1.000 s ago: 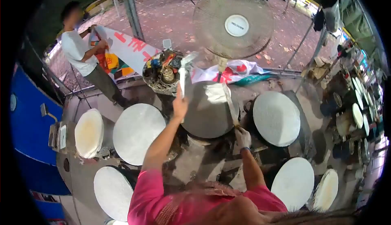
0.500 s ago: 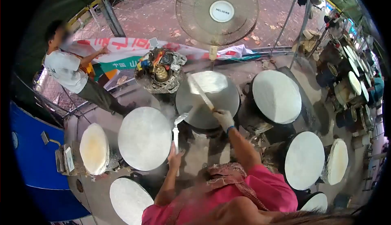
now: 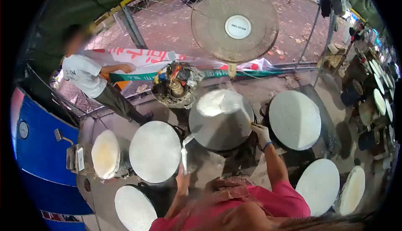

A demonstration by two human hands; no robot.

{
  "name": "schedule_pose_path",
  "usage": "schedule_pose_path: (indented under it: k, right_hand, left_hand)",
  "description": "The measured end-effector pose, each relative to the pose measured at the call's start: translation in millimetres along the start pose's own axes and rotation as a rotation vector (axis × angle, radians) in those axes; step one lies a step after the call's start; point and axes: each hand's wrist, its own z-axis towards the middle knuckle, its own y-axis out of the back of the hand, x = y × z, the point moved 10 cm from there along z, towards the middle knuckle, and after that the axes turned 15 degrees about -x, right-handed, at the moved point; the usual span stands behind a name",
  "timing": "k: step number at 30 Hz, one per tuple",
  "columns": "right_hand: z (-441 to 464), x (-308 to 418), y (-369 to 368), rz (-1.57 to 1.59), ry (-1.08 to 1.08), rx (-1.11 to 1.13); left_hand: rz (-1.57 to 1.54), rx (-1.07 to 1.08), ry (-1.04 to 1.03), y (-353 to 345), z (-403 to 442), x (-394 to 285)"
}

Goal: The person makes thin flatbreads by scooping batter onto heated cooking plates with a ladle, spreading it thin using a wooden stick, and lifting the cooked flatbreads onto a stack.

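My gloved right hand (image 3: 262, 136) is closed round the handle of a long flat scraper (image 3: 246, 114), whose far end lies at white batter (image 3: 218, 103) on the upper part of the dark round griddle (image 3: 222, 130). Left of that griddle, my left hand (image 3: 183, 178) grips a white-handled tool (image 3: 184, 157) with its angled head pointing up and right. The tool is beside a griddle covered by a white round sheet (image 3: 155, 151). Another white round sheet (image 3: 295, 120) lies to the right of my right hand.
A fan (image 3: 238, 26) stands beyond the griddle, beside a cluttered drum (image 3: 176, 86). At the left, a person (image 3: 86, 76) holds a long banner (image 3: 146, 61) along the fence. More white rounds (image 3: 320, 187) are near me; stacked rounds (image 3: 105, 154) sit left.
The batter has spread leftward on the griddle, and the scraper has swung to its right side. My left hand's tool came down from above the griddle. The person has stretched the banner along the fence.
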Motion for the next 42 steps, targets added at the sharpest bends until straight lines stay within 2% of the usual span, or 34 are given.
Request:
schedule_pose_path:
  k: [1, 2, 3, 4, 5, 7, 8, 10, 11, 12, 14, 15, 16, 19, 20, 22, 23, 25, 27, 28, 29, 31, 32, 34, 35, 37, 39, 40, 41, 42]
  right_hand:
    - [2.7, -2.4, 5.4, 0.114, -0.032, -0.032]
    - [12.5, -22.0, 1.4, -0.081, 0.033, -0.003]
    - [35.3, -55.9, -3.9, -0.277, 0.103, 0.027]
    - [62.7, -102.0, -3.2, -0.272, 0.073, 0.053]
    - [22.2, -74.4, -26.9, -0.288, -0.058, 0.128]
    - [13.8, -29.4, -21.2, -0.298, 0.089, 0.291]
    - [17.0, -16.7, -1.8, -0.29, -0.057, 0.199]
    - [64.8, -18.7, 29.9, -0.142, -0.265, 0.103]
    - [74.2, -26.3, 29.8, -0.206, -0.26, 0.112]
    - [83.8, -34.2, 29.7, -0.27, -0.254, 0.122]
    - [65.6, -30.8, -12.8, -0.475, -0.028, 0.242]
    - [52.3, -32.4, -23.2, -0.428, 0.091, 0.314]
    - [50.6, -45.5, -17.5, -0.379, -0.013, 0.335]
    - [57.5, -9.0, 12.6, -0.386, -0.173, 0.323]
    - [84.0, -9.0, 26.8, -0.436, -0.248, 0.234]
    - [66.4, 41.0, -13.0, -0.333, -0.265, 0.13]
    - [71.4, 28.0, -21.1, -0.351, -0.148, 0.242]
    - [76.9, -11.3, -36.5, -0.374, 0.108, 0.466]
    - [59.3, -28.7, -13.4, -0.424, -0.023, 0.429]
    - [61.7, -37.9, 7.0, -0.466, -0.102, 0.429]
    - [72.0, -43.3, 19.9, -0.501, -0.179, 0.431]
    - [123.3, -16.8, 21.7, -0.597, 0.106, 0.388]
    - [106.2, 18.5, -0.1, -0.525, -0.076, 0.243]
    - [84.7, 42.8, -40.8, -0.61, -0.154, 0.307]
    - [93.1, 22.8, -44.3, -0.713, -0.139, 0.394]
    - [65.8, 11.6, -49.5, -0.578, -0.091, 0.529]
    - [60.7, -7.8, -21.8, -0.601, -0.078, 0.59]
    - [86.6, -29.8, 10.8, -0.676, -0.091, 0.588]
    - [104.2, -42.8, 25.4, -0.744, -0.108, 0.587]
    - [118.0, -20.2, 9.1, -0.675, 0.009, 0.509]
  left_hand:
    - [0.004, -0.005, 0.055, 0.5, -6.3, -4.9]
    - [0.014, 0.012, 0.159, -0.2, -16.1, -4.3]
    - [0.015, -0.016, 0.093, -4.5, -13.3, 5.5]
    - [0.017, -0.045, 0.027, -8.7, -10.9, 15.3]
    - [0.021, -0.076, -0.039, -10.4, -13.2, 7.8]
    - [-0.023, -0.097, -0.01, 3.3, -39.8, -8.9]
    - [-0.049, -0.019, 0.34, 2.9, -60.0, -4.5]
    - [0.096, -0.165, -0.049, 11.6, -52.6, -5.8]
    - [0.182, -0.222, -0.227, 15.5, -64.0, -7.5]
    - [0.136, -0.217, -0.094, 13.0, -69.1, -2.2]
    - [0.194, -0.177, -0.062, 6.7, -73.4, 1.3]
    - [0.216, -0.154, -0.049, 1.2, -74.0, 1.8]
    - [0.283, -0.17, -0.054, 0.3, -77.7, 3.5]
    - [0.402, -0.278, -0.326, 8.4, -88.8, 18.1]
    - [0.43, -0.248, -0.261, 7.3, -84.8, 64.8]
    - [0.278, -0.228, -0.112, 12.8, -99.8, 31.6]
    - [0.197, -0.218, -0.039, 11.5, -103.8, 17.1]
    - [0.231, -0.169, 0.083, 9.4, -100.2, 15.4]
    - [0.278, -0.12, 0.261, 9.6, -110.6, 13.7]
    - [0.445, -0.197, 0.041, 9.7, -105.3, 49.8]
    - [0.363, -0.203, 0.058, 10.3, -109.8, 52.8]
    - [0.22, -0.208, 0.083, 18.5, -117.5, 52.2]
    - [0.306, -0.234, 0.016, 21.9, -120.3, 55.0]
    - [0.288, -0.23, 0.103, 17.2, -123.2, 72.1]
    - [0.282, -0.231, 0.141, 18.5, -123.0, 76.6]
    - [0.307, -0.242, 0.085, 22.2, -122.1, 75.4]
    - [0.28, -0.238, 0.061, 16.5, -122.8, 84.7]
    - [0.125, -0.176, 0.239, 15.9, -126.6, 65.9]
    - [0.202, -0.228, 0.147, 19.3, -125.1, 61.6]
    - [0.291, -0.276, 0.056, 25.8, -128.9, 60.9]
